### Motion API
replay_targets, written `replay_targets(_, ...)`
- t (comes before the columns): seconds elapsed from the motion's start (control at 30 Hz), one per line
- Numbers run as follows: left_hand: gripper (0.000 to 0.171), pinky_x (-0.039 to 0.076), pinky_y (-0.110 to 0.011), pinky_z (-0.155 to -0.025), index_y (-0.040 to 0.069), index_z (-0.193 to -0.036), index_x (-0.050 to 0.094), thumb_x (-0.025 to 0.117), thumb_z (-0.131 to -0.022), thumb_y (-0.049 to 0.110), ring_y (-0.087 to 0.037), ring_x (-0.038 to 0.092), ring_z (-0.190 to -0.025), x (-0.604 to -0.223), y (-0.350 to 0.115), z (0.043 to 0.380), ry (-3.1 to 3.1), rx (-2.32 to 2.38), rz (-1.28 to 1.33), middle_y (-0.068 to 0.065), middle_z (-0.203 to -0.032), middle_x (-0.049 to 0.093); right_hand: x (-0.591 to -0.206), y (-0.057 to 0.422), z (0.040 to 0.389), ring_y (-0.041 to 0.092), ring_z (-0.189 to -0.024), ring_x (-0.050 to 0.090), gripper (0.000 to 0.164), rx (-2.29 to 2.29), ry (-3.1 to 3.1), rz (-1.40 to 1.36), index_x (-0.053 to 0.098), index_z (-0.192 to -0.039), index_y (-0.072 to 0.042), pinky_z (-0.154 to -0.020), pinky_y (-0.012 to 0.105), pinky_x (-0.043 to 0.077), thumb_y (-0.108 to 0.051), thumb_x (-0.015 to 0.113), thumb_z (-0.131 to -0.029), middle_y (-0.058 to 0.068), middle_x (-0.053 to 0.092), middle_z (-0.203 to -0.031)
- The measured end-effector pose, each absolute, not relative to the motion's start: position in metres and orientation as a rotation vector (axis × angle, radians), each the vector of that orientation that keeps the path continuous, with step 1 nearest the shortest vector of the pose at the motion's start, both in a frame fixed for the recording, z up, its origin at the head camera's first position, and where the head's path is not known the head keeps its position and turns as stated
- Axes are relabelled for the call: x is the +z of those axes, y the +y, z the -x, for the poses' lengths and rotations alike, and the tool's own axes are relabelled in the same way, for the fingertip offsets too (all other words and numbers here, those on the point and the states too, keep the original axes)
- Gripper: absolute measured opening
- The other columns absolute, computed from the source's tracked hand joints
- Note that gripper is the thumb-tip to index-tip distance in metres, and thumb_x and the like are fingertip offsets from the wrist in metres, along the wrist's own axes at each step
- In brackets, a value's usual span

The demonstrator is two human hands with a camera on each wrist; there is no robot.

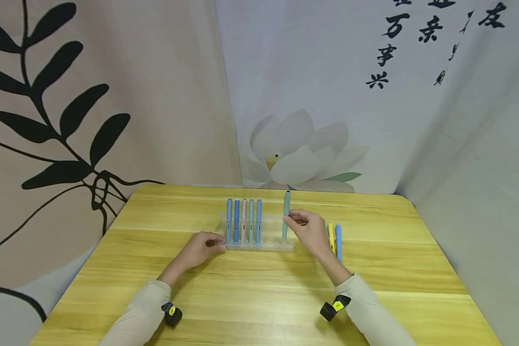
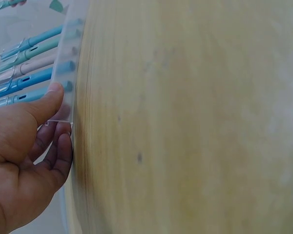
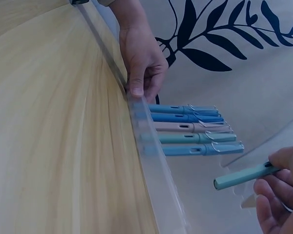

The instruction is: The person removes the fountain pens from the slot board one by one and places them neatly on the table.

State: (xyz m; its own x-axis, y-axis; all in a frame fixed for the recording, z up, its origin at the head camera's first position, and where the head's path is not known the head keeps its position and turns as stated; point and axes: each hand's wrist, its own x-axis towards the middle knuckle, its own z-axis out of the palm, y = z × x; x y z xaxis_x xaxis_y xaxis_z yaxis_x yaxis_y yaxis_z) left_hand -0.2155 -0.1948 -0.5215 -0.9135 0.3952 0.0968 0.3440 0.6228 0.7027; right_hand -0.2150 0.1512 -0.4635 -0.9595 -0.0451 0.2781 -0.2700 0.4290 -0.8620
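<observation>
Plainly “万事兴” lettering [image 1: 386, 55] behind pens [image 1: 244, 221]

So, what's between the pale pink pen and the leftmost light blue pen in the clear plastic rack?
One slim darker blue pen, upright in the rack, as the head view shows.

Wood-grain tbl [image 1: 251, 298] carries clear rack [image 1: 277, 247], w/ yel. pen [image 1: 331, 236] & blue pen [image 1: 339, 241] to R.
</observation>
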Motion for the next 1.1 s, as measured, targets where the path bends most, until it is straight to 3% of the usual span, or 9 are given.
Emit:
replay_targets(0.4,0.027,0.056,-0.030,-0.082,0.003,-0.117,0.075,0.073,-0.096,0.019,-0.013,0.066,-0.092,-0.521,-0.195,0.215,2.757,1.183,-0.610,-0.006,-0.106,0.075,-0.459,0.193,0.206,0.024,-0.091,0.070,0.034,1.518,-2.464,-0.190,0.075,-0.116,-0.002,-0.077,0.026,0.058,-0.030,0.074,-0.097,0.010,0.076,-0.100)
replay_targets(0.57,0.027,0.056,-0.031,-0.082,0.003,-0.117,0.075,0.074,-0.095,0.019,-0.014,0.066,-0.092,-0.520,-0.194,0.215,2.759,1.179,-0.598,-0.007,-0.108,0.075,-0.463,0.212,0.204,0.019,-0.090,0.069,0.036,1.460,-2.489,-0.129,0.075,-0.116,-0.003,-0.073,0.022,0.056,-0.033,0.073,-0.097,0.009,0.076,-0.100)
replay_targets(0.77,0.027,0.056,-0.031,-0.082,0.002,-0.116,0.075,0.074,-0.095,0.018,-0.014,0.066,-0.092,-0.519,-0.193,0.215,2.764,1.179,-0.586,-0.007,-0.107,0.075,-0.465,0.232,0.200,0.024,-0.087,0.069,0.037,1.439,-2.520,-0.070,0.076,-0.116,-0.004,-0.065,0.025,0.055,-0.036,0.073,-0.096,0.009,0.076,-0.099)
replay_targets(1.1,0.026,0.057,-0.033,-0.083,0.002,-0.116,0.075,0.074,-0.095,0.017,-0.015,0.067,-0.093,-0.517,-0.192,0.213,2.769,1.178,-0.611,-0.008,-0.108,0.075,-0.470,0.257,0.195,0.023,-0.091,0.071,0.039,1.317,-2.616,0.062,0.077,-0.116,-0.005,-0.070,0.025,0.054,-0.038,0.073,-0.096,0.010,0.078,-0.102)
